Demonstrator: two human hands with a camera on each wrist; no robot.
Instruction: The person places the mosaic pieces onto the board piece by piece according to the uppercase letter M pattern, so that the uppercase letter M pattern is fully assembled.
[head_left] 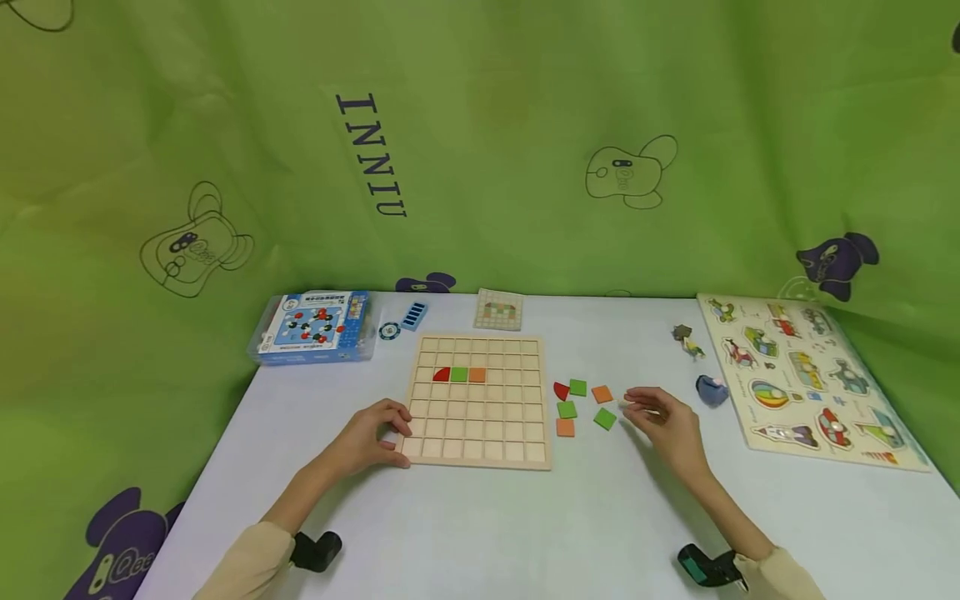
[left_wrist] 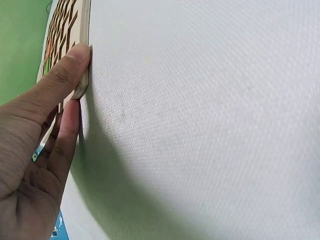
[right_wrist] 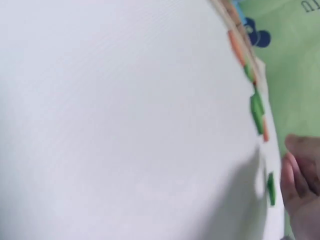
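My left hand (head_left: 367,437) grips the lower left corner of a wooden grid board (head_left: 472,454), thumb on the near edge and fingers along the left side. In one row of the board sit a red quarter-circle piece (head_left: 442,375), a green square (head_left: 459,375) and an orange square (head_left: 477,375). Right of the board lie loose pieces, among them a red one (head_left: 561,391), a green tile (head_left: 604,418) and an orange tile (head_left: 602,394). Just beside these, my right hand (head_left: 667,425) hovers with loosely bent fingers. A green piece (right_wrist: 271,189) shows near its fingertips in the right wrist view.
A small pattern card (head_left: 498,310) lies behind the board. At the back left are a boxed set (head_left: 315,327), a round token (head_left: 389,332) and a blue card (head_left: 414,316). A picture puzzle board (head_left: 817,383) lies at right, with a small blue object (head_left: 711,391) beside it.
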